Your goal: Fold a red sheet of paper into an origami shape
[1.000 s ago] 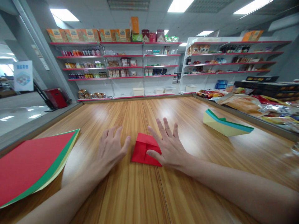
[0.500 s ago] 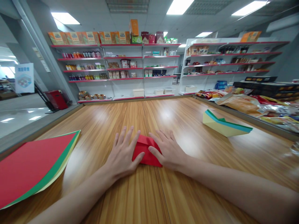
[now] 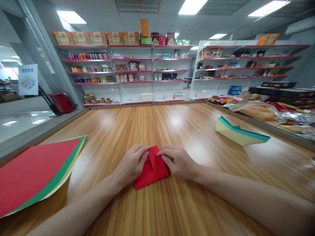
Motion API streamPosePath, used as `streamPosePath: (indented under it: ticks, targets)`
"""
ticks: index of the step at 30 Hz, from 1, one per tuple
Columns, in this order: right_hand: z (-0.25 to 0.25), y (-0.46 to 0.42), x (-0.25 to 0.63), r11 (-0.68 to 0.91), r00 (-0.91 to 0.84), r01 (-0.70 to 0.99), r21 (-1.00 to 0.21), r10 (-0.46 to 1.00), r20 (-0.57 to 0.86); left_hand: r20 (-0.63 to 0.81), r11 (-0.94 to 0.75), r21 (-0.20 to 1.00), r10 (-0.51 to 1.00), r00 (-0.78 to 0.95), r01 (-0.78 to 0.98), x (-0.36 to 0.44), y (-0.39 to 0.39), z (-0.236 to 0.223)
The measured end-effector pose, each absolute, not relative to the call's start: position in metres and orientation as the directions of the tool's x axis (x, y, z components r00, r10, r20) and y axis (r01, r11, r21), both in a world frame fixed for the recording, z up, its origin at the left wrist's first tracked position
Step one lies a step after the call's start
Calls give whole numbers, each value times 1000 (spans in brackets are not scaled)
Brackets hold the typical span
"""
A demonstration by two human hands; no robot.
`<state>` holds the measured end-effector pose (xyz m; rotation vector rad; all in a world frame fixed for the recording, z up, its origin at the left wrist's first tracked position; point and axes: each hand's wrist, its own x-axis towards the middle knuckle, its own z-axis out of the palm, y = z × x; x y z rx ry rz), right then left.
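A folded red paper (image 3: pixel 151 168) lies on the wooden table (image 3: pixel 152 124) right in front of me. My left hand (image 3: pixel 131 165) grips its left edge with the fingers curled over the top fold. On the paper's right edge my right hand (image 3: pixel 177 160) pinches the fold with bent fingers. The fingertips of both hands nearly meet at the paper's far corner. The near part of the paper rests flat on the wood.
A stack of coloured sheets (image 3: pixel 34 173) with red on top lies at the left. Folded yellow, green and blue paper (image 3: pixel 240 132) sits at the right. Snack packets (image 3: pixel 261 109) line the right edge. Shop shelves (image 3: pixel 128 70) stand beyond the table.
Both hands went from lying flat and spread on the paper to curled fingers gripping its far edges. The paper has turned and its near part has slid toward me.
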<state>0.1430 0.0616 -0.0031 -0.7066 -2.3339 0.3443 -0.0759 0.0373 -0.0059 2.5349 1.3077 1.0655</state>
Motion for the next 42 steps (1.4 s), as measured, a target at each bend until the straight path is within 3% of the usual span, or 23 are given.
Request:
streamPosePath:
  ticks: [5, 10, 14, 17, 21, 23, 31, 35, 42]
  targets:
    - [0, 60, 141, 893, -678, 272, -360, 443, 587, 575, -717, 373, 676, 460, 588, -73, 30, 0]
    - [-3, 61, 141, 924, -673, 284, -256, 383, 633, 564, -762, 364, 638, 525, 535, -69, 27, 3]
    - [-1, 62, 143, 860, -582, 448, -244, 488, 651, 676, -741, 457, 649, 350, 491, -73, 24, 10]
    - [2, 64, 145, 751, -468, 615, -240, 592, 656, 711, -771, 511, 628, 316, 381, -77, 19, 16]
    - [6, 67, 146, 690, -433, 706, -159, 599, 673, 737, -815, 306, 530, 420, 493, -74, 13, 21]
    - [7, 66, 145, 722, -477, 680, -123, 564, 675, 686, -805, 248, 539, 490, 538, -68, 12, 19]
    - [8, 60, 142, 881, -606, 465, -91, 391, 693, 636, -670, 469, 708, 307, 575, -65, 25, 0]
    - [7, 60, 143, 936, -706, 344, -68, 306, 639, 554, -627, 494, 761, 337, 603, -68, 25, 2]
    - [10, 57, 144, 976, -711, 213, -50, 189, 677, 535, -630, 653, 777, 332, 420, -73, 22, 12]
